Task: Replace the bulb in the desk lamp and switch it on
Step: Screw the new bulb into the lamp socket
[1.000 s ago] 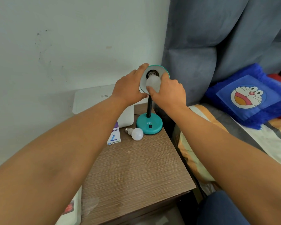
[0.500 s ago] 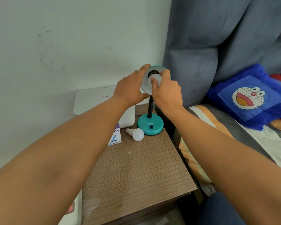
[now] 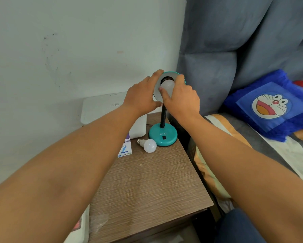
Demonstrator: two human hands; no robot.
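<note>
A teal desk lamp stands at the back of the wooden bedside table (image 3: 147,186), its round base (image 3: 163,135) carrying a black switch and its black neck rising to a teal shade (image 3: 171,74) turned toward me. My left hand (image 3: 142,95) grips the shade's left rim. My right hand (image 3: 180,99) holds a white bulb (image 3: 166,85) at the dark socket inside the shade, fingers wrapped around it. A second white bulb (image 3: 148,145) lies on its side on the table just left of the base.
A small bulb box (image 3: 125,149) lies left of the loose bulb. A white device (image 3: 103,106) sits behind it against the wall. A bed with a blue cartoon pillow (image 3: 269,106) and a grey padded headboard runs along the right.
My right hand has turned around the bulb at the socket, and its fingers sit differently on it. My left hand keeps its hold on the shade.
</note>
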